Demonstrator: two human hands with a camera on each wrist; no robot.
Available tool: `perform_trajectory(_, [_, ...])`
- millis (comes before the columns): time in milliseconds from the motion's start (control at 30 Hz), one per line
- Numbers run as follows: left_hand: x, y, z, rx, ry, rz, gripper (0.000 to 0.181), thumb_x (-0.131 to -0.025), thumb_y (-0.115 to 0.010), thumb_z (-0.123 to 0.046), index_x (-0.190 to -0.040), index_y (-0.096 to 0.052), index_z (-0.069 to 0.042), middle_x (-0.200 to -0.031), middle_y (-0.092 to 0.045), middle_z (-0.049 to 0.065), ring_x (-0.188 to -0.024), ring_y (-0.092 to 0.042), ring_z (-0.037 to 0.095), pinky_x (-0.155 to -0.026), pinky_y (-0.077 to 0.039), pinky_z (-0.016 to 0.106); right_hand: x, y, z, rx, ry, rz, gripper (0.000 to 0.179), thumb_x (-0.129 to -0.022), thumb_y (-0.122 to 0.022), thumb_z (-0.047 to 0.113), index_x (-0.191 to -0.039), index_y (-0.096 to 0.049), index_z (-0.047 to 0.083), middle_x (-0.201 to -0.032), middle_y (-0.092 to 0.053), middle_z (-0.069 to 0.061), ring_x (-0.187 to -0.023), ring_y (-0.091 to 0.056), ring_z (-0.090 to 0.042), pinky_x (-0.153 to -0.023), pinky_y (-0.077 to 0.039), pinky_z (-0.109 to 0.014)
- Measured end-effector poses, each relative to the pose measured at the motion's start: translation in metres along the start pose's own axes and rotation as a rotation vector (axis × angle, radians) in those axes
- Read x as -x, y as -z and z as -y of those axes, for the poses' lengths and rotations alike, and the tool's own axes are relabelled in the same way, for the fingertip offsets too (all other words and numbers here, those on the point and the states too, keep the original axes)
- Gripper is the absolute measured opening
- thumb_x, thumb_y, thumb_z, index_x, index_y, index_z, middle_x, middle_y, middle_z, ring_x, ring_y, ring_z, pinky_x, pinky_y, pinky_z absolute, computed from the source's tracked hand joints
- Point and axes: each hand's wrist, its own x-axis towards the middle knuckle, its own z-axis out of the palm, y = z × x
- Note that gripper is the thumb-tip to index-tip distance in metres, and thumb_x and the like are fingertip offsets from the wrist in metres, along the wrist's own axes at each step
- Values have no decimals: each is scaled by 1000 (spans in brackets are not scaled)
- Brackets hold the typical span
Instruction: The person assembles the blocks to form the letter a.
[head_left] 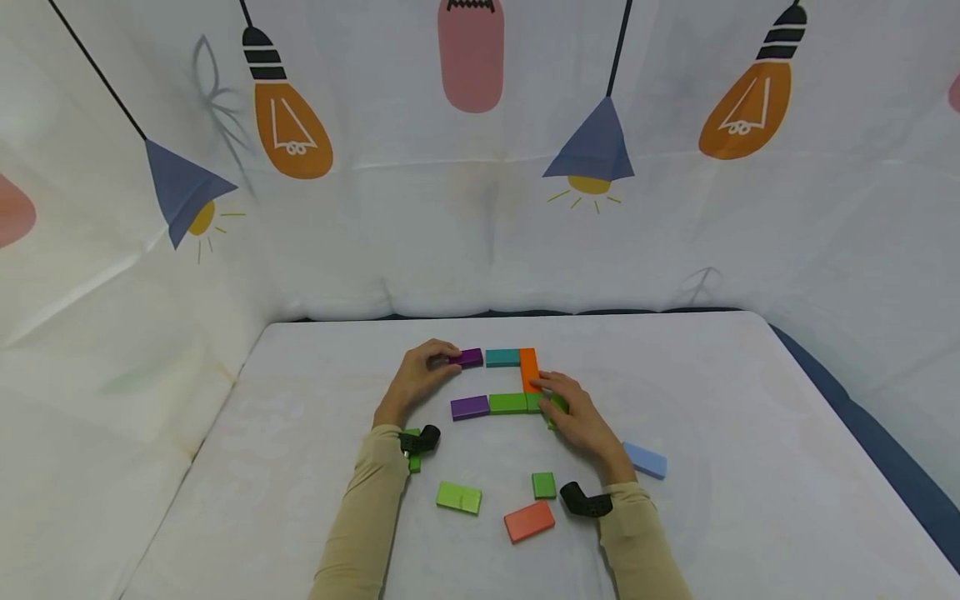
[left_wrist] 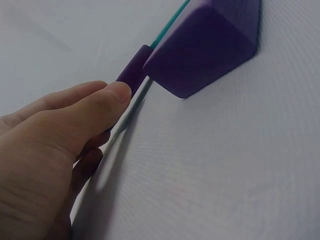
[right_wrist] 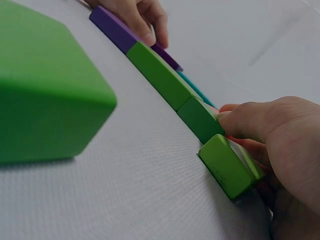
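Two hands (head_left: 422, 377) (head_left: 583, 419), blocks (head_left: 507, 403) (perhaps a dozen)

Reached forward in beige sleeves (head_left: 371, 483), slanting the left forearm (head_left: 352, 537) and right forearm (head_left: 645, 546) inward toward each other. Aimed the left hand (head_left: 417, 377) forward and to the right, pinching between left thumb (left_wrist: 100, 107) and fingers (left_wrist: 90, 161). Placed the right hand (head_left: 583, 417) slightly nearer, angled forward and to the left, with the right thumb (right_wrist: 250, 120) parted from the index finger (head_left: 553, 381) and the other fingertips partly hidden.
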Motion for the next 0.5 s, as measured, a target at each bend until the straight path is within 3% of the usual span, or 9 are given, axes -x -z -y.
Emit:
perform_trajectory(300, [1, 0, -1, 2, 23, 27, 25, -82, -73, -16, -106, -69, -17, -114, -65, -2, -114, -58, 16, -104, -42, 35, 0, 0, 2, -5, -21, 6, 38, -97, -53, 17, -135, -53, 14, -149, -38, -11, -142, -24, -35, -112, -16, -61])
perform_trajectory(500, [1, 0, -2, 4, -1, 28, 25, -81, -74, -14, -106, -69, -16, -113, -65, -1, -113, -58, 15, -103, -42, 33, -1, 0, -1, 8, 14, -4, 38, -96, -53, 17, -134, -53, 12, -148, -38, -14, -140, -26, -37, -111, -17, -62])
